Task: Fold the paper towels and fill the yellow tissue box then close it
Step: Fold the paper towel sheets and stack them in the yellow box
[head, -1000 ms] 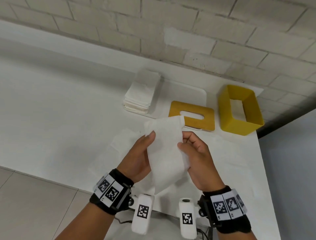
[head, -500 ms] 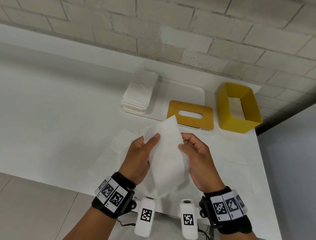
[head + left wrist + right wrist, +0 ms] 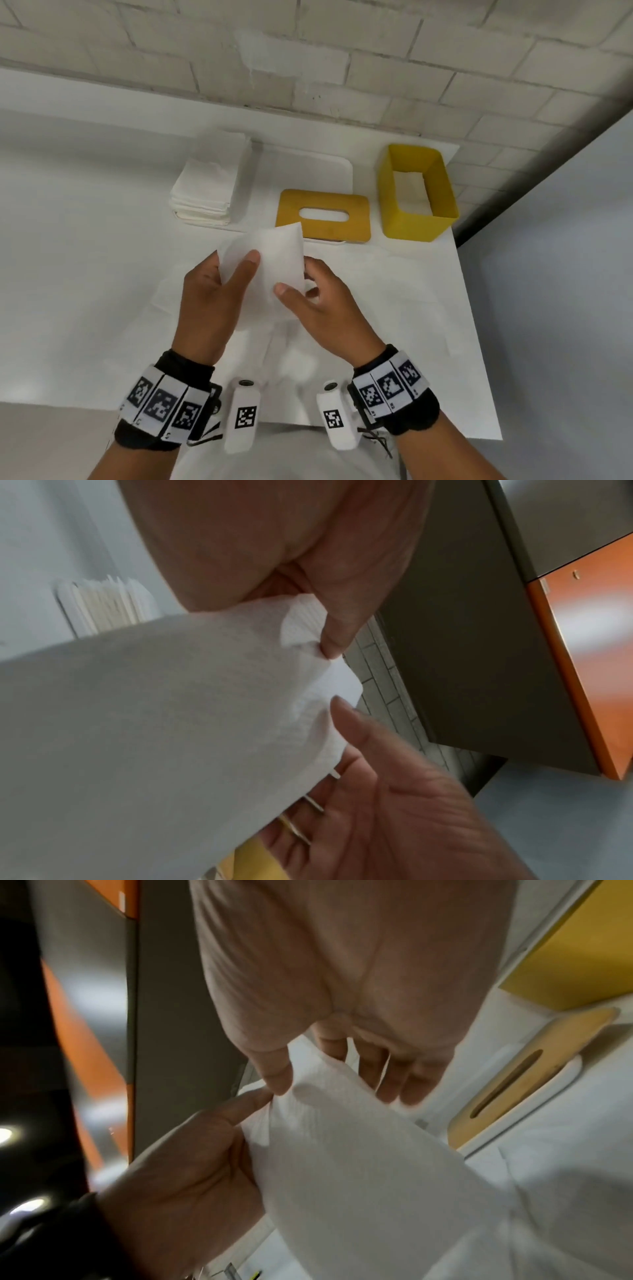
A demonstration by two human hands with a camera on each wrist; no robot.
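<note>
Thin white paper towel is held up over the tabletop, left hand and right hand each pinching an edge, thumb vs fingers. Yellow tissue box sits open at the far right w/ its lid beside it. Risks: uneven pull skews or tears the sheet; the fold looks loose, prob. unfolds if either grip slackens.

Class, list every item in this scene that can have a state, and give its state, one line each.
yellow tissue box: open, some paper inside
lid: off, flat on table
paper towel: held in air, partly folded
stack of paper towels: piled, untouched
left hand: pinches towel
right hand: pinches towel
</note>
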